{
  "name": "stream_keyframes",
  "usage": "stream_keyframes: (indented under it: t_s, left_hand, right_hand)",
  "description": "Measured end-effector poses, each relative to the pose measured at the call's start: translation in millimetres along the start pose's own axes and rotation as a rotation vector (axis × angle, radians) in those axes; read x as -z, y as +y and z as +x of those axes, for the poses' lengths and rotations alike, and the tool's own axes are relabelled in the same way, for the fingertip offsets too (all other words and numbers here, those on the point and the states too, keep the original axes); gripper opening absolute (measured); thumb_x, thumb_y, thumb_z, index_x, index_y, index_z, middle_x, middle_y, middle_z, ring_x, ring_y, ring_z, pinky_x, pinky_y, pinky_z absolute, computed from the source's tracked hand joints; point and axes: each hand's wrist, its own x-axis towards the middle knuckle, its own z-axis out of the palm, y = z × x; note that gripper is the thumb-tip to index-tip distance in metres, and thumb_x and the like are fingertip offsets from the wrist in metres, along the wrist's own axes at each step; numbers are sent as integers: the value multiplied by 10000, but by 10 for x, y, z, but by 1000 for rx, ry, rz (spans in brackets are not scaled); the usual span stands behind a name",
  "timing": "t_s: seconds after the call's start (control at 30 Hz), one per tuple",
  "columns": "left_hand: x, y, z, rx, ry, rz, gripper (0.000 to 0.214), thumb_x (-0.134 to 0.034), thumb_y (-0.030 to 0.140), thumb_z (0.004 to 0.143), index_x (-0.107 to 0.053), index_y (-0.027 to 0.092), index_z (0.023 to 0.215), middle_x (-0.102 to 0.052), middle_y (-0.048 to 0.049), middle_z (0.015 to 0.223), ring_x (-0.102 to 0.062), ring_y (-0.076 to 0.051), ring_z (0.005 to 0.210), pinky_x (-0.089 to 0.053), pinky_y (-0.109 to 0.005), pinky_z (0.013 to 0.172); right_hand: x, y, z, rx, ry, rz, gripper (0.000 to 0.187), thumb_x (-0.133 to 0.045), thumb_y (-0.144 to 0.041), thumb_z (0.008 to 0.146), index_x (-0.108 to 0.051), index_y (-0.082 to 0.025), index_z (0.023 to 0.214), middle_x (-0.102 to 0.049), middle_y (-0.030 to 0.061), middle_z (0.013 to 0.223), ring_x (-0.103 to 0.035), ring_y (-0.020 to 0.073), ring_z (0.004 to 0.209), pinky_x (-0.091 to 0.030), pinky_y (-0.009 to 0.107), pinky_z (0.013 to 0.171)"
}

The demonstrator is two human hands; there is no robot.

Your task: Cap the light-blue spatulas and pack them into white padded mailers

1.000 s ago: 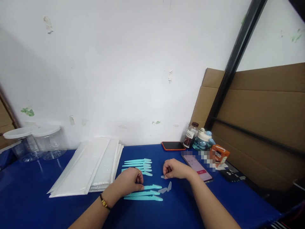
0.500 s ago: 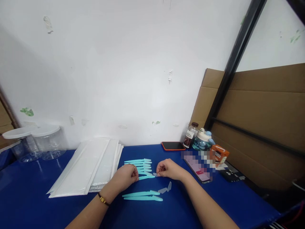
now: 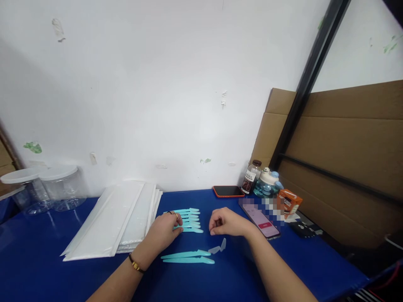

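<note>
Blue desk [image 3: 231,279] by a white wall [image 3: 157,84]. At the far row of blue-green sticks [image 3: 193,219], left hand [image 3: 163,231] with fingers [image 3: 179,219] bent, touching the nearest stick [image 3: 197,230]; cannot tell if pinching it. Just right of the row, right hand [image 3: 228,222] with fingers curled in; cannot tell if closed on anything. Nearer, 2 more sticks [image 3: 189,260] beside 2 clear caps [image 3: 214,250]. On bottle [image 3: 250,178] and orange box [image 3: 288,204], writing too small to read.

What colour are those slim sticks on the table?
The sticks are turquoise, seen in the head view.
</note>
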Motion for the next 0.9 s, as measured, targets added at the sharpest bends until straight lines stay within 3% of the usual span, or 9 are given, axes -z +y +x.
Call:
stream_keyframes:
  t_s: [0.13, 0.2, 0.4, 0.6, 0.8, 0.9]
  left_hand:
    - [-12, 93, -69, -40, -208, -93, 240, -608, 432, 665, -637, 221, 777, -642, 19, 755, -561, -126, 665, -345, -208, 546]
    - [-35, 112, -87, -31, -283, -83, 236, -642, 412, 618, -647, 222, 757, -645, 26, 729, -558, -119, 636, -325, -200, 511]
    - [-50, 52, -55, 43, -192, -18, 137, -554, 320, 682, -651, 226, 707, -661, 16, 708, -563, -125, 624, -321, -207, 513]
    - [-57, 7, -41, 55, -197, -46, 140, -553, 326, 683, -645, 223, 707, -669, 14, 706, -576, -132, 627, -332, -210, 519]
    - [-69, -7, -36, 52, -187, -56, 156, -555, 332, 678, -651, 215, 716, -669, 8, 702, -574, -132, 620, -329, -212, 514]
    - [-64, -9, -40, 47, -200, -68, 158, -551, 325, 679, -652, 207, 710, -670, 2, 698, -577, -132, 623, -333, -211, 520]
  right_hand:
    - [25, 5, -53, 23, -191, -35, 287, -763, -394, 583, -713, -166, 751, -589, -12, 706, -526, 79, 586, -390, 157, 508]
    - [-44, 21, -11, -5, -249, -33, 286, -754, -398, 592, -708, -160, 744, -592, -16, 689, -525, 71, 559, -388, 153, 489]
    - [-156, 120, 77, -102, -148, 16, 223, -714, -337, 654, -693, -143, 762, -630, -14, 665, -549, 80, 567, -392, 163, 480]
    - [-204, 131, 104, -146, -72, 42, 226, -704, -342, 657, -699, -143, 764, -646, -13, 646, -553, 92, 567, -406, 185, 492]
    - [-263, 73, 110, -124, -103, 82, 182, -687, -305, 669, -699, -156, 772, -658, -14, 659, -579, 93, 589, -420, 171, 507]
    - [-212, 85, 69, -126, -111, 86, 244, -729, -309, 618, -690, -153, 802, -654, -15, 671, -588, 97, 593, -430, 167, 505]
